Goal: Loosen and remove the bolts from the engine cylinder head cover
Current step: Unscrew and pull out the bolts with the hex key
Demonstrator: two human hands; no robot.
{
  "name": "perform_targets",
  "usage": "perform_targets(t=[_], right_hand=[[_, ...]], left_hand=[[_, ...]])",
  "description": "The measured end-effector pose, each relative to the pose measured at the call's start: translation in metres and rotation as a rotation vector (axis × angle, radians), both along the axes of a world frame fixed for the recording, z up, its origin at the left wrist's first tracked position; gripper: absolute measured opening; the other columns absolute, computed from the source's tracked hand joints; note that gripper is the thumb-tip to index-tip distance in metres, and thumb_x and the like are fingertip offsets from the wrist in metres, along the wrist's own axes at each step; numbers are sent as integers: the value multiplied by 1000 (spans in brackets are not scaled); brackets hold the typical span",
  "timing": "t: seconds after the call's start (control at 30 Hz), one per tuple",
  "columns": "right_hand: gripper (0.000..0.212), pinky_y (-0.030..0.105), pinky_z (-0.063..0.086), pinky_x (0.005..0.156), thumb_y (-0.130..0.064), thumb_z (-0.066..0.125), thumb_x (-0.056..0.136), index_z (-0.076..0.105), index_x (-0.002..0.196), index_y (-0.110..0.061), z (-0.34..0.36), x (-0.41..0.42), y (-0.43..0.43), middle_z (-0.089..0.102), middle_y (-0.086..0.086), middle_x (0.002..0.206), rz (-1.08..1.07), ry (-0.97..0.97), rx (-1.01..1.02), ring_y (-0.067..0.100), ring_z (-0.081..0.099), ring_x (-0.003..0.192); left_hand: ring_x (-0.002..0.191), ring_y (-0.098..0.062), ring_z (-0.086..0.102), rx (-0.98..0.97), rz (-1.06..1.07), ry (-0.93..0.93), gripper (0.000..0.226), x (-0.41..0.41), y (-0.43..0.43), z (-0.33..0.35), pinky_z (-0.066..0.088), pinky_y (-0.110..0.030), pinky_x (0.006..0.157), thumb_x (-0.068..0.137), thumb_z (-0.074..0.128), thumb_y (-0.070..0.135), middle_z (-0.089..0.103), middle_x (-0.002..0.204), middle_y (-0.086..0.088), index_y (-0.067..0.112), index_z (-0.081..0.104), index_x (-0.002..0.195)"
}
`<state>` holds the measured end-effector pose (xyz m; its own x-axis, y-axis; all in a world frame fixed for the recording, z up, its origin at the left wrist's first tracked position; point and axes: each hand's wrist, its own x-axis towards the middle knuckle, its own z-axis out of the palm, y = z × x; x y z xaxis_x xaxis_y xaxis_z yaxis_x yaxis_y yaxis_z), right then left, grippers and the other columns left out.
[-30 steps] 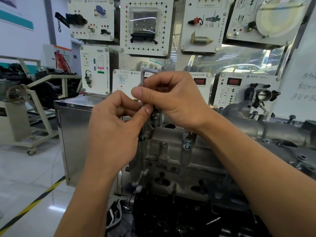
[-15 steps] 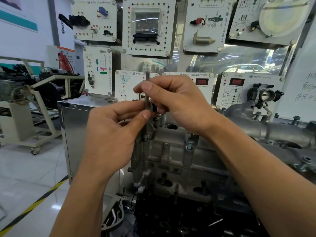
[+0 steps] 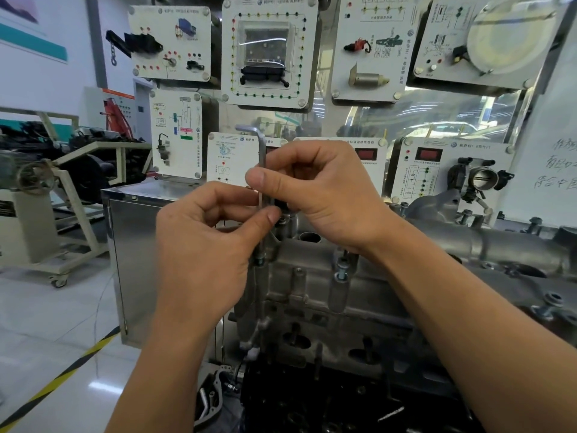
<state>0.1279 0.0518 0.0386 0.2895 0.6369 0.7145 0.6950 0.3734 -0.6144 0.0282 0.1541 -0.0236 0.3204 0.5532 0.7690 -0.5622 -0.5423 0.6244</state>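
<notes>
Two hands on one upright hex key (image 3: 263,157); left hand (image 3: 203,254) pinching shank low, right hand (image 3: 321,195) pinching just above; tip down at bolt (image 3: 259,261) on left end of cylinder head cover (image 3: 312,276); behind, panel (image 3: 340,145) headed with printed Chinese; whiteboard (image 3: 559,164) bearing handwritten Chinese.

The cylinder head cover (image 3: 312,285) is a dull grey, grimy metal casting. It runs from the middle of the scene off to the right, with raised bosses along its near side. An L-shaped hex key (image 3: 263,160) stands upright at the cover's left end, its short arm at the top pointing left. Its long shaft reaches down to a dark bolt (image 3: 259,261) in the left corner boss. The left hand (image 3: 203,254) and the right hand (image 3: 324,195) both pinch the shaft about midway. A second bolt (image 3: 342,270), silvery, stands upright further right, its head raised above its boss. A third bolt (image 3: 552,303) sits at a tilt near the right edge.
</notes>
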Motion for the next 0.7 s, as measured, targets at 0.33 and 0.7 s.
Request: perform_targets(t=[0.33,0.7], right_hand=[[11,12,47,59,0,63,94,71,97,6,-1,2,0,67,0,74,75,5,-49,-3,60,64],[13,35,47,68,-11,76,85,72,89,1,-1,-3,1,62,28,75,21,44,-2,22,56,70]], left_hand=[[100,-4,71,123,-178,101,20,-11,3,5,54,-14,82,91,64,29,76,101,17,39,72,106],[95,0,71,145,-151,95,20,-10,1,4,52,-8,78,87,62,25,76,96,19,35,72,102]])
